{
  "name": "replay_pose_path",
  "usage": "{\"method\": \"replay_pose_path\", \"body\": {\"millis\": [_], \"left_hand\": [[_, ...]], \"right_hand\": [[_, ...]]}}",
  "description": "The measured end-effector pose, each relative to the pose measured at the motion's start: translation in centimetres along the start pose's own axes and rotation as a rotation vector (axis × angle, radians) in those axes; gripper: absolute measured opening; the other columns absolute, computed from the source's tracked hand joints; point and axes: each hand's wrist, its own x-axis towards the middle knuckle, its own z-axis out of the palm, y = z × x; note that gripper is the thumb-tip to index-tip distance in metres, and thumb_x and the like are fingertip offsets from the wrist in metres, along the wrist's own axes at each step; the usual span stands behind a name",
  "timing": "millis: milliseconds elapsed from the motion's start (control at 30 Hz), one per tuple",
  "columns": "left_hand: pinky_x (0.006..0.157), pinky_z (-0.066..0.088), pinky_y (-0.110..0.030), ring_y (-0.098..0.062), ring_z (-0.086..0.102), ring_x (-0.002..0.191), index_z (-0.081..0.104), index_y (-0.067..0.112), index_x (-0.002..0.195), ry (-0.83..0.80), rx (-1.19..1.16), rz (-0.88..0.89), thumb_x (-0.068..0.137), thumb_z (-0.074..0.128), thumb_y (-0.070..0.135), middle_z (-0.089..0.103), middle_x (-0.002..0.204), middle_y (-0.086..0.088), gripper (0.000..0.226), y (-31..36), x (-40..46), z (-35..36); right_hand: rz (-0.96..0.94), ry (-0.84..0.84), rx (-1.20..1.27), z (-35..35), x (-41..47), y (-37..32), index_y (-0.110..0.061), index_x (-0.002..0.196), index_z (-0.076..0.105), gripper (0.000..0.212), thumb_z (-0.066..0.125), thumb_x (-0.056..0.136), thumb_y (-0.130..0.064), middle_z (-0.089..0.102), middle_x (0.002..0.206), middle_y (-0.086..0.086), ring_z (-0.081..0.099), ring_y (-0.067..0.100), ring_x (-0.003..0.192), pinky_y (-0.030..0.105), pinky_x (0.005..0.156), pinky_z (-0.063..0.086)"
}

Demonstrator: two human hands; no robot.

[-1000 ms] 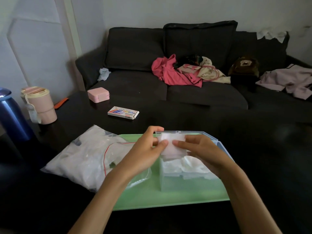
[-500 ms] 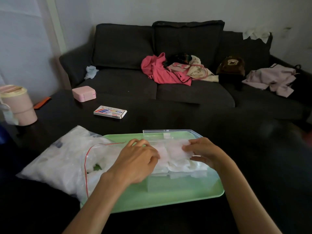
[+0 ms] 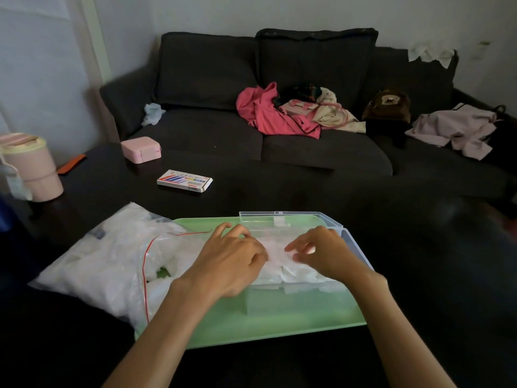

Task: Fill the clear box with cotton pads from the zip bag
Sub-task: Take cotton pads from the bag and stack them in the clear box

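- Sitting on a green tray (image 3: 279, 326), the clear box (image 3: 293, 295) stood near the front of the dark worktop (image 3: 419, 261), its hinged lid (image 3: 285, 218) thrown back toward the sofa.
- White cotton pads (image 3: 291, 271) filled the box up to its rim, heaped a little above the near wall.
- Over the left part of the box lay the left hand (image 3: 232, 261), palm down, fingers bent loosely and pressing on the pads; it gripped nothing that could be seen.
- Over the right part came the right hand (image 3: 321, 252), fingers half curled, their tips touching the top pads; whether it pinched one could not be told.
- Both hands met above the middle of the box, almost touching each other.
- Just left of the box lay the zip bag (image 3: 106, 264), its red-lined mouth turned toward the box, partly on the tray and partly on the worktop, pads showing white inside.
- Farther back on the worktop lay a flat colourful packet (image 3: 184, 182), a small pink case (image 3: 141, 149), and at the left edge a pink lidded cup (image 3: 33, 166).
- Behind the worktop stood a dark sofa (image 3: 209, 135), with a pink garment (image 3: 268, 116), a brown bag (image 3: 387, 106) and pale clothes (image 3: 453, 128) on its seat.
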Motion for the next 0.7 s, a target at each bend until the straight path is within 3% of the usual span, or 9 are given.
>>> {"method": "replay_pose_path", "body": {"millis": [200,333,467,533,633,700], "left_hand": [[0.11,0.014,-0.03,-0.006,0.037,0.117,0.065,0.038,0.112,0.013,0.001,0.028,0.097,0.032,0.027,0.058,0.123,0.024,0.038,0.3,0.0,0.3],[0.111,0.016,-0.032,-0.008,0.036,0.119,0.063,0.036,0.116,0.0,0.001,0.041,0.098,0.03,0.026,0.057,0.127,0.022,0.039,0.2,-0.1,0.4],[0.105,0.029,-0.027,-0.005,0.04,0.122,0.064,0.034,0.112,0.091,-0.271,0.01,0.095,0.037,0.013,0.056,0.129,0.017,0.039,0.2,-0.8,-1.3],[0.091,0.039,-0.024,0.001,0.048,0.109,0.065,0.038,0.099,0.288,-0.415,-0.091,0.088,0.045,0.009,0.061,0.113,0.02,0.037,-0.3,-1.8,-3.2],[0.07,0.04,-0.022,0.0,0.053,0.086,0.056,0.037,0.081,0.619,-0.462,-0.374,0.077,0.061,0.029,0.059,0.086,0.023,0.01,-2.2,-4.5,-5.7],[0.073,0.042,-0.03,-0.009,0.054,0.088,0.049,0.033,0.083,0.56,-0.427,-0.609,0.067,0.069,0.051,0.056,0.088,0.018,0.031,-4.1,-6.4,-6.4]], "right_hand": [[0.137,-0.058,0.016,1.0,0.7,-0.2,-0.03,0.098,0.072,0.026,0.078,0.075,-0.019,0.059,0.087,-0.006,0.055,0.007,0.079,0.022,0.072,0.04],[0.165,-0.069,-0.073,1.7,0.8,-0.5,-0.031,0.097,0.069,0.023,0.076,0.077,-0.023,0.062,0.107,-0.003,0.06,0.015,0.095,0.025,0.077,0.044],[0.185,-0.029,-0.126,0.6,0.3,-1.8,-0.028,0.105,0.066,0.022,0.067,0.084,-0.02,0.061,0.117,-0.001,0.058,0.018,0.103,0.033,0.088,0.049],[0.177,0.095,-0.136,-0.3,0.0,-3.1,-0.028,0.109,0.065,0.024,0.06,0.088,-0.018,0.063,0.114,0.0,0.06,0.018,0.096,0.032,0.082,0.049],[0.05,0.266,-0.027,-0.9,-0.7,-6.3,-0.032,0.105,0.068,0.024,0.059,0.087,-0.018,0.068,0.098,-0.005,0.058,0.013,0.079,0.026,0.067,0.044],[-0.064,0.265,0.085,-0.6,-1.2,-8.5,-0.034,0.098,0.069,0.022,0.062,0.085,-0.018,0.067,0.087,-0.011,0.061,0.012,0.08,0.028,0.071,0.048]]}}
